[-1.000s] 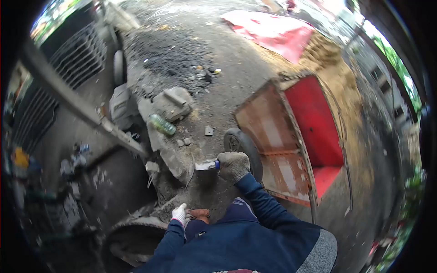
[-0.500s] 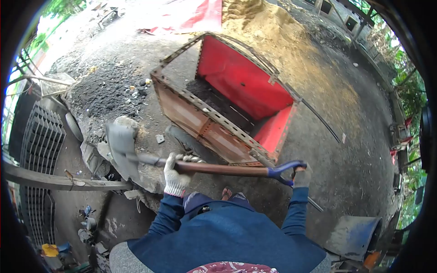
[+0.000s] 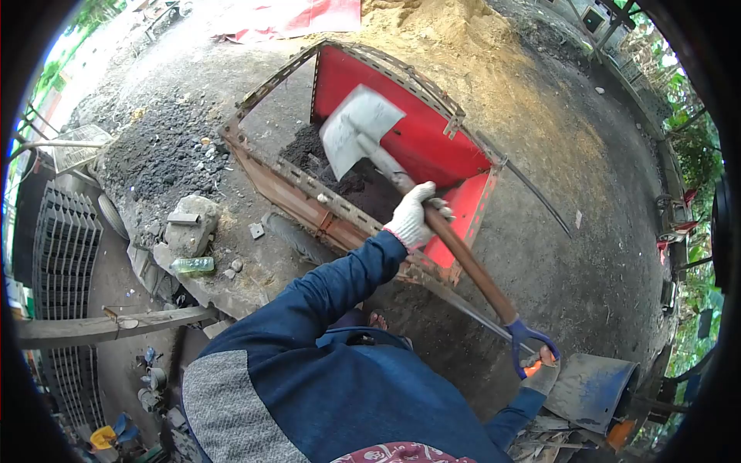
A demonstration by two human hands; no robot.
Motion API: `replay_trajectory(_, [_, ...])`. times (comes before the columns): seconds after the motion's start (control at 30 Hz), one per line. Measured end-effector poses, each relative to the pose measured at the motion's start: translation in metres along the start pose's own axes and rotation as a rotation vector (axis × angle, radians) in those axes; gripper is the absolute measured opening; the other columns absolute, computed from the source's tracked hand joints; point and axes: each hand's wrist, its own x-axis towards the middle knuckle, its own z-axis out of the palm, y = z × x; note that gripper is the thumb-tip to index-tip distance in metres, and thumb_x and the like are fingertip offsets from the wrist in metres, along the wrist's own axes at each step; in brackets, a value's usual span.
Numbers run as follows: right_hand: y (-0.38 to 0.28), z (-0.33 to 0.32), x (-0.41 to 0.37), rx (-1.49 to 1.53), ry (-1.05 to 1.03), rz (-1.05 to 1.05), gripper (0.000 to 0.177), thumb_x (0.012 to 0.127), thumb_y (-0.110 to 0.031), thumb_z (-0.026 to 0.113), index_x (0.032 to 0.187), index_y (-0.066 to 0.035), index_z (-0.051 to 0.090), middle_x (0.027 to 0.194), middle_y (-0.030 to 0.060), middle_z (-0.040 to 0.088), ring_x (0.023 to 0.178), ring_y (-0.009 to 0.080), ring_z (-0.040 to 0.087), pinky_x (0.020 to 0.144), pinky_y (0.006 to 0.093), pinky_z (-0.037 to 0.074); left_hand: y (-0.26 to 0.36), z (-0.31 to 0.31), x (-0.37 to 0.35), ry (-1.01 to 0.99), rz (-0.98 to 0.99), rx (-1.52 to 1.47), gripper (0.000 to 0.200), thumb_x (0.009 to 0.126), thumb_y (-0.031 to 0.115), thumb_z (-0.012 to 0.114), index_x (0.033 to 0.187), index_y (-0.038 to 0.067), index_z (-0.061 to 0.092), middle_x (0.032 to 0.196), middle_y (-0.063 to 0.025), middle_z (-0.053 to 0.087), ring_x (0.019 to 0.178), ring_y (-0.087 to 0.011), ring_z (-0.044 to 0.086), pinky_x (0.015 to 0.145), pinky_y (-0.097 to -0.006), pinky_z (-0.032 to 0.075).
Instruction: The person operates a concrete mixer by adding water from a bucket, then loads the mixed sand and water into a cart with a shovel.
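Yard seen from above. The bare earth ground [image 3: 602, 201] takes up most of the view and carries two heaps. One is a heap of tan sand [image 3: 463, 38] at the top, and the other is a heap of dark gravel [image 3: 162, 150] at the left.

Between the heaps stands one cart [image 3: 421, 143]. It is an open box with red inner walls and a rim of perforated, rust-coloured angle iron. A low mound of dark soil [image 3: 347, 181] lies in its bottom.

There is one shovel [image 3: 359, 131], and it slants from the lower right up into the cart. Its parts are:
- **Blade:** pale grey metal with a rounded point, carrying no load. It lies inside the cart's rim, over the soil and in front of the far red wall. Whether its edge touches the soil cannot be told.
- **Shaft:** a grey metal socket leads into a brown wooden shaft.
- **Handle:** the shaft ends in a blue D-shaped handle at the lower right, well outside the cart.

Two hands hold the shovel, both gloved and both in dark blue sleeves.
- **Left hand** [image 3: 413, 220]: it wears a white glove, and its grip is wrapped fully round the shaft just behind the socket, above the cart's near wall.
- **Right hand** [image 3: 542, 372]: its grip is closed on the D-shaped handle, and it is partly hidden there.

Smaller items, one of each:
- a red tarp [image 3: 301, 15] at the top edge;
- a stack of grey gridded blocks [image 3: 65, 239] at the far left;
- a grey-blue tub [image 3: 590, 390] just beside the right hand;
- a lump of concrete [image 3: 189, 224] left of the cart;
- a clear plastic bottle [image 3: 193, 265] lying on its side just below the lump.
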Motion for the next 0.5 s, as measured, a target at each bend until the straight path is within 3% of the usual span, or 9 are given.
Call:
replay_trajectory(0.07, [-0.01,0.057,0.0,-0.018,-0.129,0.016,0.022,0.087,-0.018,0.07,0.076,-0.001,0.06,0.059,0.0089,0.055,0.05,0.0205,0.056,0.049,0.036,0.048,0.031,-0.034,0.046,0.182,0.042,0.01,0.021,0.089,0.025,0.066,0.087,0.009,0.052,0.076,-0.0108,0.054,0.067,-0.0305,0.059,0.073,-0.0555,0.054])
replay_trajectory(0.2, [-0.008,0.206,0.019,0.055,-0.397,0.097,0.02,0.09,-0.017,0.065,0.078,-0.003,0.057,0.061,0.0089,0.054,0.051,0.02,0.055,0.05,0.0364,0.05,0.105,-0.069,0.094,0.433,0.206,0.096,0.015,0.089,0.018,0.06,0.092,0.007,0.049,0.075,-0.0117,0.051,0.062,-0.0313,0.058,0.07,-0.0573,0.055])
replay_trajectory(0.23, [-0.009,0.256,0.02,0.138,-0.39,0.18,0.016,0.09,-0.016,0.066,0.082,-0.005,0.057,0.064,0.0072,0.055,0.051,0.0184,0.055,0.049,0.0346,0.05,0.12,-0.077,0.104,0.424,0.23,0.111,0.016,0.09,0.018,0.059,0.095,0.007,0.048,0.074,-0.0119,0.05,0.062,-0.0313,0.058,0.07,-0.0569,0.055])
replay_trajectory(0.3, [0.024,0.327,0.052,0.182,-0.571,0.193,0.011,0.09,-0.015,0.067,0.087,-0.007,0.059,0.066,0.0026,0.054,0.052,0.0162,0.056,0.047,0.031,0.051,0.151,-0.077,0.113,0.449,0.264,0.09,0.016,0.091,0.018,0.057,0.097,0.007,0.046,0.074,-0.0121,0.05,0.061,-0.0315,0.057,0.069,-0.0567,0.054])
replay_trajectory(0.33, [0.028,0.376,0.049,0.141,-0.551,0.147,0.01,0.09,-0.013,0.068,0.087,-0.008,0.059,0.065,0.0025,0.054,0.051,0.017,0.057,0.048,0.0341,0.052,0.17,-0.086,0.128,0.457,0.28,0.091,0.017,0.092,0.018,0.054,0.1,0.007,0.045,0.074,-0.0133,0.051,0.061,-0.032,0.057,0.068,-0.0571,0.055])
replay_trajectory(0.43, [0.052,0.487,0.062,0.304,-0.715,0.263,0.013,0.087,-0.013,0.071,0.085,-0.009,0.059,0.067,0.0038,0.057,0.052,0.0175,0.058,0.053,0.0392,0.055,0.218,-0.076,0.137,0.509,0.373,0.152,0.024,0.093,0.022,0.054,0.105,0.004,0.044,0.076,-0.0171,0.054,0.061,-0.0329,0.059,0.065,-0.0549,0.055])
replay_trajectory(0.5, [0.054,0.531,0.052,0.265,-0.618,0.35,0.012,0.086,-0.012,0.071,0.086,-0.008,0.06,0.069,0.0043,0.058,0.052,0.0181,0.058,0.053,0.0398,0.055,0.244,-0.093,0.149,0.559,0.37,0.331,0.028,0.092,0.023,0.053,0.109,0.003,0.044,0.077,-0.0186,0.056,0.063,-0.0334,0.061,0.063,-0.0526,0.055])
